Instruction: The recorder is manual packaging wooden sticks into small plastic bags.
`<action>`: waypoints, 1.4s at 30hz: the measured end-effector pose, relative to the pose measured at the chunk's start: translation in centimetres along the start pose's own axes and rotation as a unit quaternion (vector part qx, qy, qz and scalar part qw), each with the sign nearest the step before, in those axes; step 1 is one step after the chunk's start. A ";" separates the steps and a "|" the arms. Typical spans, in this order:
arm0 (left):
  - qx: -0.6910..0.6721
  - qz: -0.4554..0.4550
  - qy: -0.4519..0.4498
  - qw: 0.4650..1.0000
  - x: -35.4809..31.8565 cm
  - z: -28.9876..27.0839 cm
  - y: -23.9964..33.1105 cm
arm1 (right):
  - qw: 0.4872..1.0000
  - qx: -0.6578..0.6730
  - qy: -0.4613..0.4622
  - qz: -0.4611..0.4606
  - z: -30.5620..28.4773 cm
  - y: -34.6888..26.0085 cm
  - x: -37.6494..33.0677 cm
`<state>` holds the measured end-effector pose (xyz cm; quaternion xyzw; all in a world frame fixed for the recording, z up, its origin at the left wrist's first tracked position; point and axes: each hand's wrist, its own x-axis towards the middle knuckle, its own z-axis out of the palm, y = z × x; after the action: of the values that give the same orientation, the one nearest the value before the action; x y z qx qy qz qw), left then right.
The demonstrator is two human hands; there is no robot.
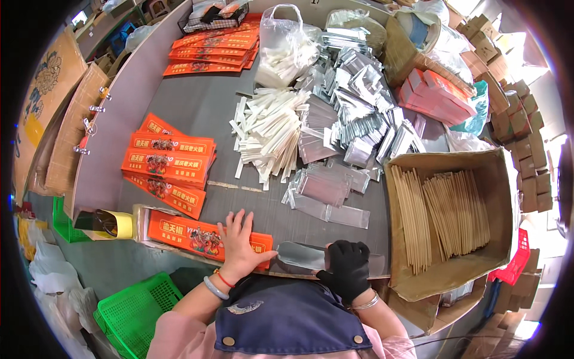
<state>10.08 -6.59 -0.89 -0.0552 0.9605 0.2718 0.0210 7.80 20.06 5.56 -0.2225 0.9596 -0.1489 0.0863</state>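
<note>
My left hand (pixel 239 245) lies flat, fingers spread wide, pressing on the orange printed sleeve (pixel 206 236) at the near edge of the table (pixel 197 107); it grips nothing, just pins the sleeve so it can't slide, I'd judge. My right hand (pixel 345 268), in a black glove, curls its fingers onto the silver foil pouch (pixel 302 254) just beside that sleeve, though whether they truly pinch it or only rest on top I can't tell from here. Sleeve and pouch nearly meet end to end, right in front of my apron.

Supplies sit in reach: a stack of orange sleeves (pixel 170 164) to my left, white-wrapped sticks (pixel 269 131) fanned mid-table, more foil pouches (pixel 326 188) just beyond my glove, and a cardboard box of bamboo skewers (pixel 442 215) at my right.

Room is tight. The table's lip runs under both wrists, the box wall crowds my right hand, and a yellow tape roll (pixel 116 224) sits at the left. Open surface lies only straight ahead, between the piles.
</note>
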 end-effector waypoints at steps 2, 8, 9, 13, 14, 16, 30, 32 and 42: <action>0.001 0.002 -0.001 1.000 -0.1 0.3 -0.3 | 1.000 -0.005 0.002 0.005 0.0 -0.1 -0.1; -0.007 0.005 -0.029 1.000 0.2 0.0 -0.2 | 0.997 0.043 -0.021 -0.052 2.1 -1.7 1.8; -0.003 0.020 -0.044 0.999 0.2 0.1 -0.5 | 0.996 0.045 -0.007 -0.077 3.8 -3.0 2.5; 0.016 0.052 -0.067 0.996 2.1 -0.1 -0.8 | 0.988 0.069 0.025 -0.133 5.9 -3.7 4.4; 0.017 0.051 -0.061 0.997 3.3 0.1 -0.7 | 0.985 0.081 0.056 -0.142 5.0 -3.0 4.4; -0.160 0.144 0.090 0.972 8.1 1.3 0.2 | 0.984 0.081 0.117 -0.107 4.4 0.5 4.2; 0.017 0.152 0.073 0.985 7.8 -1.7 -0.5 | 0.891 -0.155 0.199 0.378 0.9 18.3 -7.7; -0.008 0.168 0.078 0.983 7.9 -2.1 1.0 | 0.894 -0.159 0.186 0.374 0.9 17.6 -7.0; -0.141 0.208 -0.069 0.965 11.2 1.4 5.3 | 0.888 -0.118 0.232 0.378 1.4 16.8 -6.5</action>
<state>-1.64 -2.43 -0.14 0.1625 0.8990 0.4061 0.0218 7.17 37.06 -0.61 0.1893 0.9743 -0.0381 -0.1162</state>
